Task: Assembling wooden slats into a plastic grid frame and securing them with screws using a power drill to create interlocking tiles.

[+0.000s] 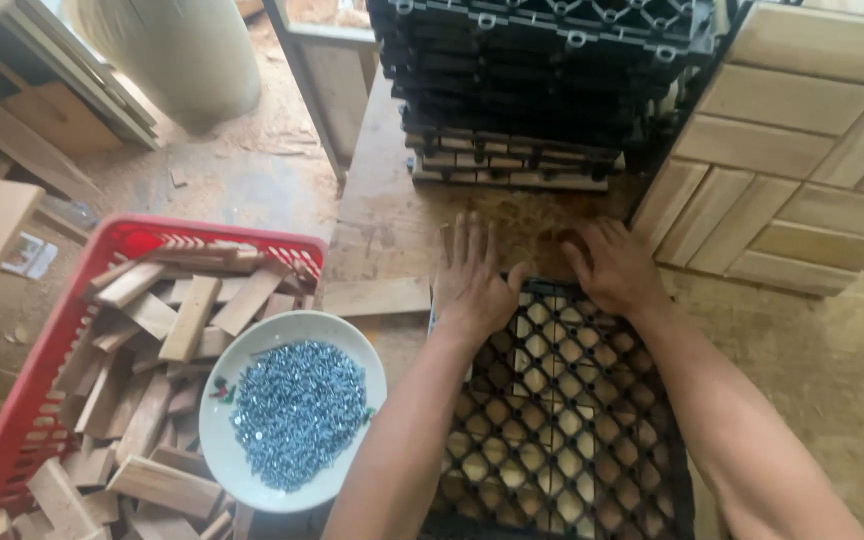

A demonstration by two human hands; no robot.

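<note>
A black plastic grid tile lies on the wooden workbench in front of me, with pale wood showing through its holes. My left hand rests flat on the tile's far left corner, fingers spread. At the tile's far right corner my right hand presses down with fingers curled over the edge. Neither hand holds a loose item.
A white bowl full of small silver screws sits on a red basket of short wood pieces at my left. A stack of black grid tiles stands at the bench's far end. Finished wooden slat tiles lean at the right.
</note>
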